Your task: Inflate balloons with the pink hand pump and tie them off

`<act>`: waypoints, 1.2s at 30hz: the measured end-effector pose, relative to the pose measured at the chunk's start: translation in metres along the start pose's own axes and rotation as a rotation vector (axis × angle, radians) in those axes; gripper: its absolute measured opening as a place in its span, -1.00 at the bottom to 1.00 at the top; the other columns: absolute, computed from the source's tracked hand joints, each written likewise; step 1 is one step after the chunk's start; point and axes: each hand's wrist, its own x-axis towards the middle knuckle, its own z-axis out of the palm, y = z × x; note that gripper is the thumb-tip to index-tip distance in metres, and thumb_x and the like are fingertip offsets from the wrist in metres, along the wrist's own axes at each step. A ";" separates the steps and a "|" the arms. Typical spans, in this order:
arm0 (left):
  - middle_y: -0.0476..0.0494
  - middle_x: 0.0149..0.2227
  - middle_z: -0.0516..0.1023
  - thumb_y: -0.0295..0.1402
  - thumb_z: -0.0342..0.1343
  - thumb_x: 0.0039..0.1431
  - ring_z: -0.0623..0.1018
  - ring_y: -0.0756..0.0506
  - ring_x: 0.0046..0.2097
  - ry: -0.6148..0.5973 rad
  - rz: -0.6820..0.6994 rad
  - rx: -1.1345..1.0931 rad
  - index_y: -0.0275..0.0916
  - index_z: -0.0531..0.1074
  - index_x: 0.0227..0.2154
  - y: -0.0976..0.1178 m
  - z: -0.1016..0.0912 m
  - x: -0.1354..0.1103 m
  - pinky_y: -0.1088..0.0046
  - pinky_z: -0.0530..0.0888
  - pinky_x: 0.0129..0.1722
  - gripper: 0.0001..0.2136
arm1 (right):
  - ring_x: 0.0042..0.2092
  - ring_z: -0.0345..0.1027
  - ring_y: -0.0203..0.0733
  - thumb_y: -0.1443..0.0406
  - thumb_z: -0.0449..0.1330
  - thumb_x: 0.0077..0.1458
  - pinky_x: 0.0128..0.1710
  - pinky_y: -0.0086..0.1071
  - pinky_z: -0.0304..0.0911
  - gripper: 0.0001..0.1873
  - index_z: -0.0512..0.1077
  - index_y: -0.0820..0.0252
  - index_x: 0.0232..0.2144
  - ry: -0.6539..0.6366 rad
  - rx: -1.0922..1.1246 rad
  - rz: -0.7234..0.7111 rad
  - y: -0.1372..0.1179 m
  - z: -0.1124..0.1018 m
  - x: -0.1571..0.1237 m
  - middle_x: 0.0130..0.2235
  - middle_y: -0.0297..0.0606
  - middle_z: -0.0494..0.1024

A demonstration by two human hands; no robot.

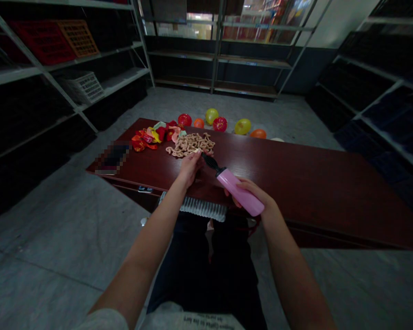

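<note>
My right hand (249,190) is wrapped around the pink barrel of a balloon hand pump (236,187), which slants up and left to its black nozzle end. At that tip, the fingers of my left hand (191,167) are pinched together on a small pale balloon (197,151), mostly hidden by the fingers. Just beyond the left hand lies a heap of tan, curled, worm-like pieces (189,144). A pile of limp balloons (147,137) in red, orange, yellow and pink lies to its left on the dark brown table (296,178).
A dark flat device (113,158), blurred out, lies at the table's left end. Inflated balloons (220,123) rest on the floor beyond the far edge. A ribbed grey object (204,208) is at the near edge, over my lap. Shelves (216,59) line the room, some holding plastic crates (86,87).
</note>
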 end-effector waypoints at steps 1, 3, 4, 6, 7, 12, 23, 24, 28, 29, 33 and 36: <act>-0.14 -0.37 0.61 -0.27 0.17 0.21 0.52 0.05 -0.41 -0.002 -0.007 0.007 -0.30 0.54 -0.36 0.000 0.000 -0.001 0.58 0.39 -0.37 -0.81 | -0.55 0.36 -0.30 0.07 0.18 0.06 -0.61 -0.40 0.26 -0.57 0.40 0.23 -0.11 -0.002 0.002 -0.002 0.000 -0.001 0.000 -0.28 -0.16 0.58; -0.16 -0.35 0.61 -0.28 0.19 0.19 0.54 0.02 -0.36 -0.016 -0.030 0.007 -0.31 0.55 -0.35 0.001 0.000 -0.003 0.56 0.42 -0.31 -0.82 | -0.55 0.36 -0.30 0.06 0.18 0.06 -0.62 -0.42 0.25 -0.54 0.39 0.24 -0.09 -0.006 -0.001 -0.008 0.000 -0.001 0.000 -0.26 -0.13 0.59; -0.17 -0.34 0.61 -0.28 0.19 0.19 0.56 0.00 -0.34 -0.022 -0.047 -0.002 -0.31 0.55 -0.33 0.002 0.000 -0.004 0.54 0.43 -0.28 -0.82 | -0.55 0.36 -0.30 0.05 0.19 0.04 -0.62 -0.42 0.25 -0.53 0.39 0.25 -0.09 -0.010 -0.004 -0.010 0.000 -0.001 0.000 -0.26 -0.12 0.59; -0.19 -0.32 0.62 -0.29 0.20 0.18 0.57 -0.01 -0.31 -0.022 -0.086 -0.030 -0.31 0.56 -0.31 0.004 0.002 -0.006 0.52 0.45 -0.26 -0.83 | -0.56 0.36 -0.29 0.03 0.20 0.01 -0.63 -0.42 0.25 -0.50 0.39 0.25 -0.10 -0.013 -0.005 -0.008 -0.001 0.000 -0.001 -0.27 -0.12 0.60; -0.19 -0.31 0.62 -0.31 0.21 0.17 0.58 -0.01 -0.32 -0.014 -0.100 -0.042 -0.31 0.56 -0.31 0.006 0.002 -0.007 0.53 0.45 -0.27 -0.84 | -0.56 0.36 -0.29 0.03 0.21 0.00 -0.63 -0.42 0.25 -0.50 0.40 0.24 -0.10 -0.009 -0.001 -0.004 -0.001 0.000 -0.002 -0.28 -0.13 0.60; -0.23 -0.22 0.64 -0.35 0.21 0.18 0.61 -0.02 -0.26 -0.031 -0.142 -0.089 -0.32 0.55 -0.25 0.008 0.007 -0.012 0.56 0.46 -0.27 -0.85 | -0.57 0.33 -0.31 0.02 0.13 0.09 -0.63 -0.44 0.19 -0.57 0.47 0.27 -0.21 0.006 0.033 0.068 -0.006 0.004 -0.009 -0.38 -0.16 0.57; -0.26 -0.06 0.60 -0.22 0.14 0.24 0.62 -0.07 -0.18 -0.088 -0.193 -0.199 -0.29 0.53 -0.13 0.009 0.031 -0.039 0.54 0.51 -0.33 -0.74 | -0.63 0.22 -0.31 -0.12 0.06 0.04 -0.69 -0.45 0.08 -0.42 0.47 0.24 -0.19 0.022 0.096 0.178 -0.020 0.013 -0.023 -0.57 -0.24 0.46; -0.26 -0.06 0.60 -0.23 0.15 0.23 0.62 -0.08 -0.18 -0.091 -0.195 -0.203 -0.29 0.53 -0.12 0.008 0.031 -0.041 0.54 0.51 -0.33 -0.73 | -0.63 0.22 -0.31 -0.13 0.06 0.03 -0.69 -0.45 0.08 -0.42 0.47 0.23 -0.20 0.035 0.078 0.189 -0.020 0.015 -0.024 -0.57 -0.24 0.46; -0.26 -0.04 0.59 -0.27 0.17 0.21 0.61 -0.10 -0.13 -0.119 -0.214 -0.222 -0.28 0.52 -0.08 0.008 0.027 -0.049 0.52 0.50 -0.30 -0.72 | -0.63 0.22 -0.29 -0.14 0.07 0.02 -0.67 -0.43 0.10 -0.39 0.48 0.25 -0.20 0.065 0.022 0.212 -0.021 0.024 -0.031 -0.61 -0.24 0.44; -0.26 -0.02 0.58 -0.26 0.17 0.21 0.60 -0.11 -0.10 -0.138 -0.227 -0.231 -0.27 0.52 -0.06 0.009 0.027 -0.049 0.51 0.50 -0.27 -0.71 | -0.62 0.23 -0.28 -0.14 0.07 0.03 -0.67 -0.43 0.10 -0.39 0.48 0.27 -0.19 0.063 0.019 0.210 -0.021 0.026 -0.033 -0.62 -0.25 0.43; -0.27 0.01 0.56 -0.06 0.02 0.28 0.58 -0.15 -0.05 -0.182 -0.333 -0.381 -0.27 0.50 -0.05 0.018 0.031 -0.045 0.38 0.49 -0.15 -0.59 | -0.62 0.25 -0.27 -0.11 0.05 0.10 -0.65 -0.42 0.11 -0.41 0.50 0.28 -0.18 0.027 0.007 0.207 -0.020 0.032 -0.039 -0.63 -0.24 0.44; -0.22 -0.19 0.61 -0.05 -0.02 0.30 0.59 -0.09 -0.22 -0.111 -0.386 -0.477 -0.29 0.52 -0.13 0.018 0.042 -0.042 0.39 0.47 -0.20 -0.59 | -0.60 0.27 -0.27 -0.07 0.05 0.12 -0.64 -0.42 0.14 -0.45 0.51 0.28 -0.19 0.037 0.019 0.190 -0.017 0.036 -0.039 -0.58 -0.20 0.48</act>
